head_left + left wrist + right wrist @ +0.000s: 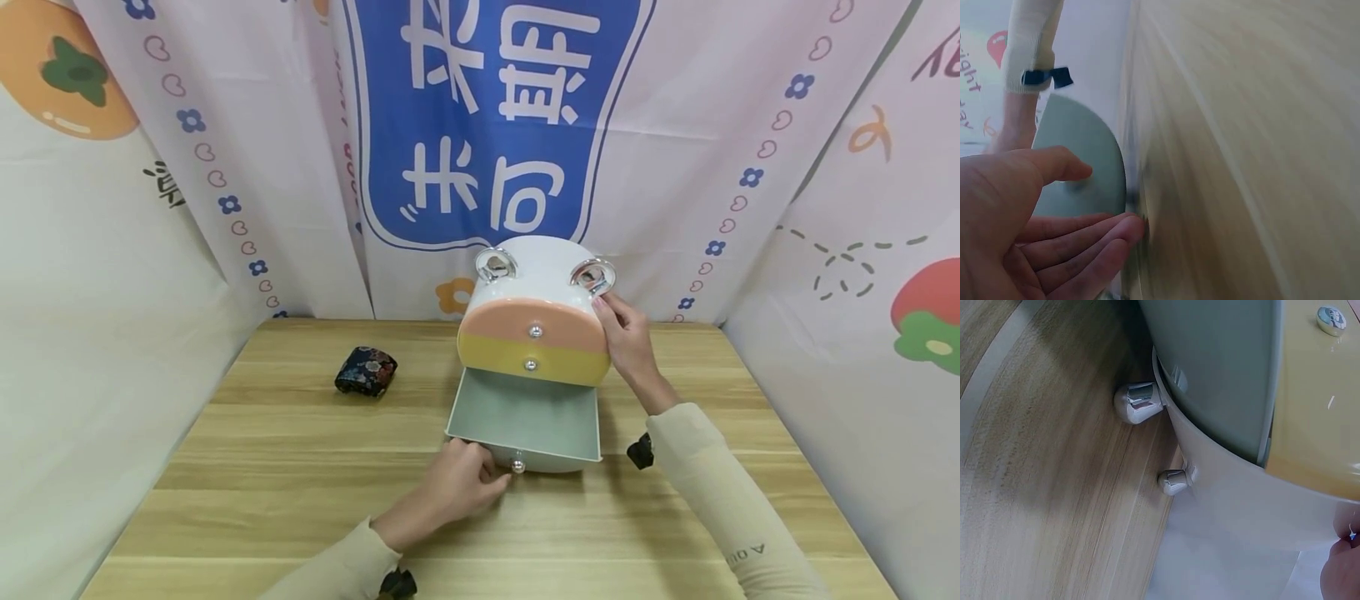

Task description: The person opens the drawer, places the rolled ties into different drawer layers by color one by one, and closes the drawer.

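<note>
One dark floral bundle (pixel 366 372) lies on the wooden table (pixel 247 467), beyond and to the left of the left hand (pixel 456 483). That hand is loosely spread at the front of the lowest drawer (pixel 528 408), fingers towards its left corner and thumb bent at the knob (pixel 517 467); whether the thumb presses the knob or merely lies over it is hard to tell.

The cabinet (pixel 534 321) stands on the table just beyond the left hand and just left of the right hand. It has three drawers: one, the green lowest, is pulled out towards the left hand, its plain floor showing; the other two, an orange drawer (pixel 495 323) and a yellow drawer (pixel 491 354), are closed. Each of the three has one knob. Two silver rings (pixel 497 265) stand on top, and two silver feet (pixel 1138 403) show underneath.

The right hand (pixel 630 346) rests against the cabinet's right side near one ring, thumb and fingers fairly straight, not closed round anything.
</note>
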`<state>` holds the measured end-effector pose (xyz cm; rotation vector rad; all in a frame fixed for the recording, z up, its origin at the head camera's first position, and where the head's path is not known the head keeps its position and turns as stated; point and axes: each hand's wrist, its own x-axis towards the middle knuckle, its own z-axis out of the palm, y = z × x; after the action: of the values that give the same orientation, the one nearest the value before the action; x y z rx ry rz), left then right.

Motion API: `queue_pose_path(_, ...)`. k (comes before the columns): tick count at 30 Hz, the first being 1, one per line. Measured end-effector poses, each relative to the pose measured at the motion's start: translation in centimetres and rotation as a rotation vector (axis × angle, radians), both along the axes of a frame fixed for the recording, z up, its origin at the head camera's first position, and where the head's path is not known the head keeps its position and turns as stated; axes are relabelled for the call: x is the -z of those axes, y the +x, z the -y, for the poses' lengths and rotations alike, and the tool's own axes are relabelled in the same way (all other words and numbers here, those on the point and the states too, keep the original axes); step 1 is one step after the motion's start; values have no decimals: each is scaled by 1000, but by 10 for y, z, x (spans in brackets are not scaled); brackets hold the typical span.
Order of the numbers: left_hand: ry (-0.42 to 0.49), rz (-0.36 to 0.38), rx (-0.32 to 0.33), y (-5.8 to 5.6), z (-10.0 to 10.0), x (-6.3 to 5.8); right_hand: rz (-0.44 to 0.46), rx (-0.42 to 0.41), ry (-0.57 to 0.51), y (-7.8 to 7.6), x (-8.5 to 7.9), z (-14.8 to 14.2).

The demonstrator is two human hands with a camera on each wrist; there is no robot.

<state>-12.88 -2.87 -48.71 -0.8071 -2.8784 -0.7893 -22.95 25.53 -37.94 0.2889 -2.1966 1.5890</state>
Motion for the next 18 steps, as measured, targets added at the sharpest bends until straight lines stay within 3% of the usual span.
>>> queue_pose_path(5,-14,-1,-41,-3,31,-2,2,-11,-6,0,2,0)
queue_pose_path(10,-44,13,-150,-8,65,-15,1,2,-9,-1,2,1)
queue_pose_path(14,-56,34,-233,-16,93,-24,9,11,-13,-1,2,1)
queue_pose_path(18,-94,4,-265,-28,116,-28,9,8,-17,-2,2,1)
